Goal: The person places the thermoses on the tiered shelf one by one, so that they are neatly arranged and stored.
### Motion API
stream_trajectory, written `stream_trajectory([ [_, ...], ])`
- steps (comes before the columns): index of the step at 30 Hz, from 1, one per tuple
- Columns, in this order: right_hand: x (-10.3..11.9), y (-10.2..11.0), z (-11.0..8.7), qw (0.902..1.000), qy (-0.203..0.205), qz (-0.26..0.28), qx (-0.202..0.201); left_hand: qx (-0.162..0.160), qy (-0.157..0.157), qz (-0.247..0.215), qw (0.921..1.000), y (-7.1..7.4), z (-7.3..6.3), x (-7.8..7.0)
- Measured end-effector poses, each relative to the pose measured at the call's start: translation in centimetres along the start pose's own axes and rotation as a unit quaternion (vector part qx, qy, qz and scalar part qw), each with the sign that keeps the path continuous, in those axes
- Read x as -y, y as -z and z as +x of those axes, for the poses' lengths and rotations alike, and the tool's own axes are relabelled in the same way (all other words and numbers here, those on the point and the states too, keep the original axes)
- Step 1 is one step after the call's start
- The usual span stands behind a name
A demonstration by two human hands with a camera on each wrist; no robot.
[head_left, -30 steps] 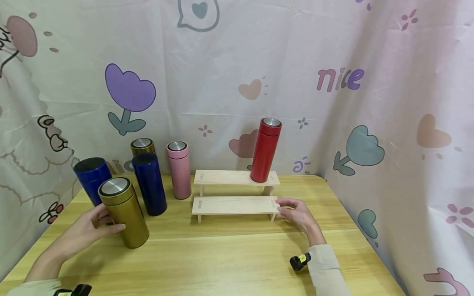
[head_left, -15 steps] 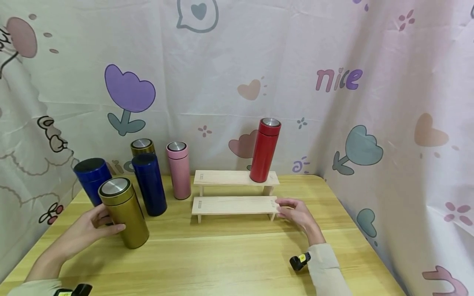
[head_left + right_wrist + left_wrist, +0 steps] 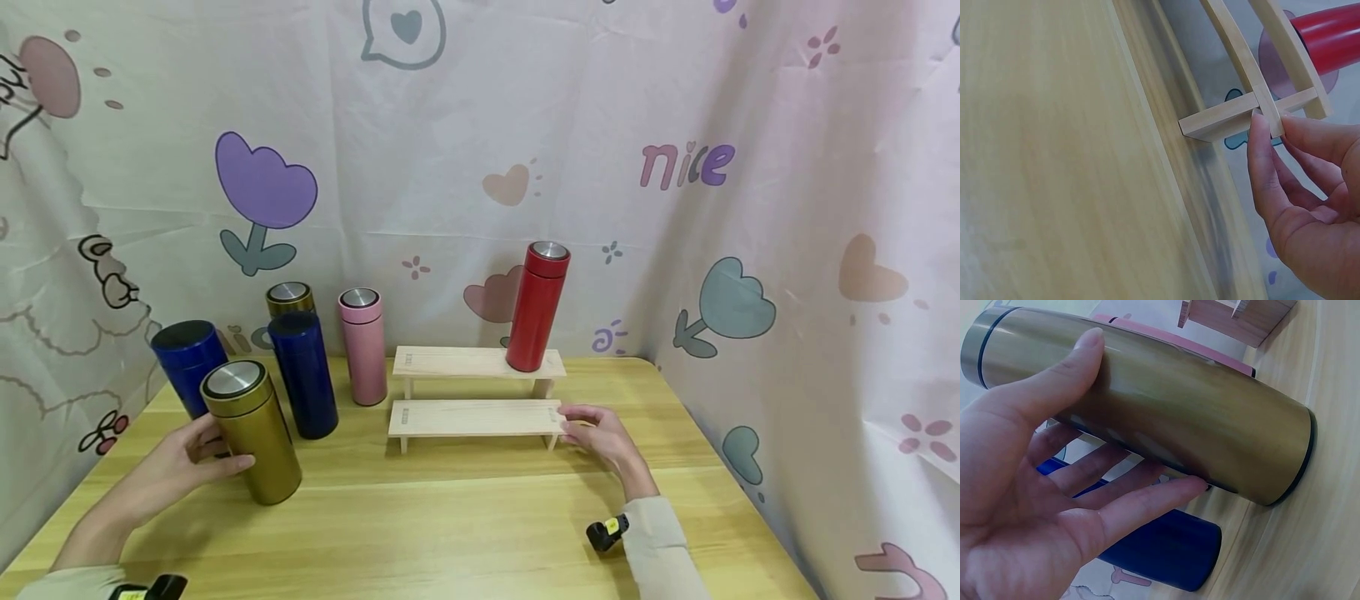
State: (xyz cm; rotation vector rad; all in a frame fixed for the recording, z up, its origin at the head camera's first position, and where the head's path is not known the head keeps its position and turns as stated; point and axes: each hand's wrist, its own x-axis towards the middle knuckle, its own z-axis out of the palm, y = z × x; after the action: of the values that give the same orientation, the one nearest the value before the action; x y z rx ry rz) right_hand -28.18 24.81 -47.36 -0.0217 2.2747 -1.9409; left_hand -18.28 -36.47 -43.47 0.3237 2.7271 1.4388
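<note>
Risk: your right hand (image 3: 603, 436) pinches wooden stand (image 3: 474, 417); a tug could topple red bottle (image 3: 538, 308). Your left hand (image 3: 176, 467) grips gold bottle (image 3: 258, 446); swing could knock leftmost blue bottle (image 3: 185, 367).

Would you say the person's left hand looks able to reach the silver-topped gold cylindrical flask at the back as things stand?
Probably not directly: the left hand grips the front gold cylindrical flask, and a dark blue cylindrical flask stands before the rear gold flask, largely hiding it.

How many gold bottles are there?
2: the near gold bottle, in the left hand; the far gold bottle, partly hidden behind a blue bottle. Others could be hidden.
</note>
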Motion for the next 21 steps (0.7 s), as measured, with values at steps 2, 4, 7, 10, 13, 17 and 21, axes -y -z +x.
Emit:
stream_trajectory([
  [2, 0.01, 0.00, 0.01, 1.0000, 0.001, 0.006, -0.001, 0.000, -0.002, -0.003, 1.0000, -0.01, 0.03, 0.00],
  [4, 0.03, 0.02, 0.02, 1.0000, 0.000, 0.009, 0.002, 0.002, -0.004, -0.006, 1.0000, -0.01, 0.06, 0.01],
  [7, 0.06, 0.05, 0.05, 0.9999, -0.002, 0.011, 0.001, 0.003, -0.003, -0.009, 1.0000, 0.00, 0.10, 0.02],
  [10, 0.07, 0.01, 0.07, 0.9999, -0.003, 0.012, -0.003, 0.003, -0.003, -0.008, 1.0000, 0.01, 0.12, 0.05],
  [13, 0.07, -0.05, 0.09, 0.9999, -0.003, 0.011, -0.002, 0.002, -0.005, -0.008, 1.0000, 0.02, 0.14, 0.10],
  [17, 0.04, -0.02, 0.11, 0.9999, -0.002, 0.010, -0.001, 0.001, -0.007, -0.008, 0.9999, -0.01, 0.18, 0.21],
  [21, 0.02, 0.01, 0.11, 0.9999, 0.001, 0.013, 0.000, -0.001, -0.005, -0.001, 1.0000, -0.04, 0.15, 0.24],
])
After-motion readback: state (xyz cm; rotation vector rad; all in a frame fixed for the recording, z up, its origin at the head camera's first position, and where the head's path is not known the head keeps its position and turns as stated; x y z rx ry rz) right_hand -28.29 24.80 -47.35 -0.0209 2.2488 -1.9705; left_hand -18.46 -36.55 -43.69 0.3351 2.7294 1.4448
